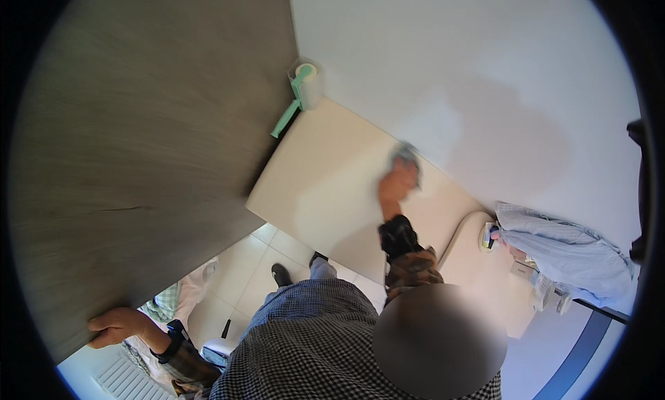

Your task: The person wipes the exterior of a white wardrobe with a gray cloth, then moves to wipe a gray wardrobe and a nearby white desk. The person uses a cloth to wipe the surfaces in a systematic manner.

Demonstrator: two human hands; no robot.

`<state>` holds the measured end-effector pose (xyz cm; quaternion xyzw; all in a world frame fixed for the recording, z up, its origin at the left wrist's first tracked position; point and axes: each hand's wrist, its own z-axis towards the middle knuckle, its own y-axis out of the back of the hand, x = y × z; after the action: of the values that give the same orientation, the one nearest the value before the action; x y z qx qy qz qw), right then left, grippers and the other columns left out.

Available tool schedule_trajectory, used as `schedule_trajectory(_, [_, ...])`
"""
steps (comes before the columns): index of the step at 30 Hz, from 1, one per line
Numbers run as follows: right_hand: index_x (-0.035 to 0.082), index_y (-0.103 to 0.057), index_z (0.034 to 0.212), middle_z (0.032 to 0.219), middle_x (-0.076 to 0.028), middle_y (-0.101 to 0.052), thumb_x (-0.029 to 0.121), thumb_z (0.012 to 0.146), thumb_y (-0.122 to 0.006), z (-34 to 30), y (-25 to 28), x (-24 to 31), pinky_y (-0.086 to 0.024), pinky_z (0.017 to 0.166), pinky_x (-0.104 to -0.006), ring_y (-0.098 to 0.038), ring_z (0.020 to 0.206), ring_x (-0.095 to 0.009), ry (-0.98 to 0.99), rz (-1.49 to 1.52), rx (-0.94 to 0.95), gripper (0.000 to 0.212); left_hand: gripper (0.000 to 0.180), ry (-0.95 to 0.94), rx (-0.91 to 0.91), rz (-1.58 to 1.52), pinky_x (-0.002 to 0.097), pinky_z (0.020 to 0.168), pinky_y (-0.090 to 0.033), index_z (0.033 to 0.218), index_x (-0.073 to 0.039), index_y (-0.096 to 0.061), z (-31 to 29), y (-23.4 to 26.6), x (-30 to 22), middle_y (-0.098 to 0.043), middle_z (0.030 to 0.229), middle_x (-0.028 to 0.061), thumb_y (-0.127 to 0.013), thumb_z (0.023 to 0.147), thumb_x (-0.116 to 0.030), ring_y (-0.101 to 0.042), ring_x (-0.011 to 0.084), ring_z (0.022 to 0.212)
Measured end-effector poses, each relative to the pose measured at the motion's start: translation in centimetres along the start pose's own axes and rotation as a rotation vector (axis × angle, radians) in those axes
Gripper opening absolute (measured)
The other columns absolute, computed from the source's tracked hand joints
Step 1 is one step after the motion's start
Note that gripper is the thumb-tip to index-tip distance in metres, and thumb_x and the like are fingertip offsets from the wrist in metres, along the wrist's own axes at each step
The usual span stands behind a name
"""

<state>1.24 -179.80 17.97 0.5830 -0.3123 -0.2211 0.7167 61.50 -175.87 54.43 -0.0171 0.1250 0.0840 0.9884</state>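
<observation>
My left hand grips the lower left edge of a large brown wood-grain panel, fingers wrapped round it. My right hand is at the wall-side edge of a cream flat-topped surface. In it is a bunched grey-blue cloth, pressed on the top; hand and cloth are slightly smeared by motion. A lint roller with a green handle leans where the panel, the wall and the cream top meet.
A white wall rises behind the cream top. To the right, a light-blue garment lies beside small containers on a rounded cream unit. Pale floor tiles show below, with my dark shoe. Clothes hang at lower left.
</observation>
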Motion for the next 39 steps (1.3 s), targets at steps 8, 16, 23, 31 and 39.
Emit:
schedule_trajectory(8, [0.019,-0.055,0.141,0.155,-0.020,-0.040,0.002,0.088,-0.052,-0.2,0.3,1.9,-0.021,0.119,-0.0615,-0.031,0.147,-0.041,0.559,0.323,0.197,0.056,0.093,0.074,0.045,-0.003,0.0465,0.086,-0.055,0.127,0.013,-0.040,0.0,-0.1,0.7,-0.053,0.116,0.0326,-0.051,0.093,-0.073,-0.059,0.0384,0.104])
schedule_trajectory(16, [0.017,-0.050,0.145,0.154,-0.023,-0.039,0.015,0.089,-0.061,-2.8,3.6,-18.5,-0.037,0.108,-0.0618,-0.034,0.142,-0.043,-0.201,-0.083,0.116,0.056,0.098,0.071,0.053,0.000,0.0463,0.086,-0.055,0.125,0.015,-0.039,0.1,0.1,-0.4,-0.052,0.116,0.0341,-0.052,0.091,-0.076,-0.059,0.0378,0.105])
schedule_trajectory(23, [0.016,-0.056,0.141,0.156,-0.021,-0.038,0.007,0.086,-0.055,-13.2,0.4,6.7,-0.022,0.115,-0.0661,-0.030,0.147,-0.043,0.418,0.174,0.136,0.055,0.094,0.105,0.053,-0.133,0.0424,0.080,-0.057,0.123,0.013,-0.040,-0.2,0.0,-0.3,-0.053,0.112,0.0305,-0.061,0.089,-0.072,-0.060,0.0335,0.100])
schedule_trajectory(31, [0.017,-0.052,0.145,0.162,-0.022,-0.029,0.003,0.085,-0.056,-23.3,5.5,5.2,-0.019,0.118,-0.0665,-0.024,0.151,-0.043,0.559,0.254,0.353,0.062,0.084,0.037,0.065,-0.204,0.0364,0.074,-0.059,0.126,0.010,-0.043,-0.8,-0.5,1.7,-0.057,0.107,0.0237,-0.065,0.092,-0.063,-0.065,0.0303,0.094])
schedule_trajectory(39, [0.017,-0.045,0.150,0.158,-0.027,-0.030,0.010,0.092,-0.057,-27.1,9.1,-10.8,-0.027,0.113,-0.0665,-0.026,0.146,-0.049,-0.092,0.031,0.269,0.060,0.076,0.137,0.221,-0.298,0.0375,0.080,-0.061,0.141,0.005,-0.034,-1.0,0.5,-1.2,-0.051,0.121,0.0236,-0.068,0.096,-0.046,-0.064,0.0328,0.105])
